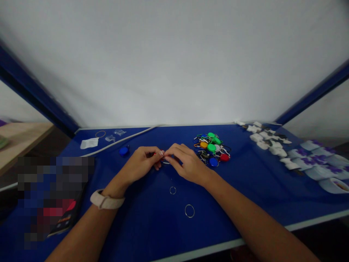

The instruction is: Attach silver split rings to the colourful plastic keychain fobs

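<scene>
My left hand [145,162] is closed around a red badge reel [163,157], most of it hidden by the fingers. My right hand [187,163] pinches at the reel's near edge with thumb and forefinger; the exact part is too small to make out. A silvery metal piece, seemingly its carabiner clip [166,163], shows below the fingertips. On the blue table [144,218], a small split ring [172,190] and a larger metal ring [189,211] lie in front of the hands. A blue badge reel [124,150] rests left of my left hand.
Right of my hands is a pile of coloured badge reels with carabiners [211,147]. Farther right lie white bundled pieces [268,140] and white-purple rolls [317,160]. A pale cable [131,137], a white paper [89,143] and plastic scraps [110,138] occupy the back left.
</scene>
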Tool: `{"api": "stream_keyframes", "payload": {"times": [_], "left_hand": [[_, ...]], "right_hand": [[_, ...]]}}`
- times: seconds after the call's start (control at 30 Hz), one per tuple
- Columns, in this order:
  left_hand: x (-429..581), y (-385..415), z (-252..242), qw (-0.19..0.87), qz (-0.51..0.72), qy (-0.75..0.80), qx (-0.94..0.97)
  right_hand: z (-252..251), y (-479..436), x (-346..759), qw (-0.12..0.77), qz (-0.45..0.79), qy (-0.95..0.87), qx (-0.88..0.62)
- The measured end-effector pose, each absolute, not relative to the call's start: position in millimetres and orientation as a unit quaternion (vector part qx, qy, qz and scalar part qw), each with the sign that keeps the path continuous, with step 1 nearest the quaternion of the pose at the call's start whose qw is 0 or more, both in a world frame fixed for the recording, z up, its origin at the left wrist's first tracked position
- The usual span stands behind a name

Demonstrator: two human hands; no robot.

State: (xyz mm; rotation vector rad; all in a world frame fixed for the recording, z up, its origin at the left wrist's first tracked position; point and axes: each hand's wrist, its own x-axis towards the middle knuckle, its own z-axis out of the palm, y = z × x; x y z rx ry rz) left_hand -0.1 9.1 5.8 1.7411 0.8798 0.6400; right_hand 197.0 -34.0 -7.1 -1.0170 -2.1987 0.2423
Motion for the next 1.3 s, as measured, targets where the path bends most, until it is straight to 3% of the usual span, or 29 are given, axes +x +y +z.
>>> {"api": "stream_keyframes", "payload": {"times": [0.5, 0.63, 0.87, 1.3], "left_hand": [[5.7, 2.0, 5.8, 0.407, 0.278, 0.393, 0.776], [5.6, 1.9, 2.7, 0.307, 0.36, 0.4, 0.785], [3.2, 1.5, 4.6, 0.19, 0.389, 0.355, 0.829], [5.0, 0.5, 2.1, 0.173, 0.411, 0.382, 0.809]], "right_hand": [[-9.4, -36.2, 190.7, 0.345, 0.115, -0.84, -0.402], [-7.8, -35.4, 192.1, 0.34, 0.14, -0.83, -0.42], [-8.6, -33.2, 192.8, 0.356, 0.168, -0.81, -0.434], [-13.4, -32.5, 190.5, 0.418, 0.173, -0.805, -0.384]]}}
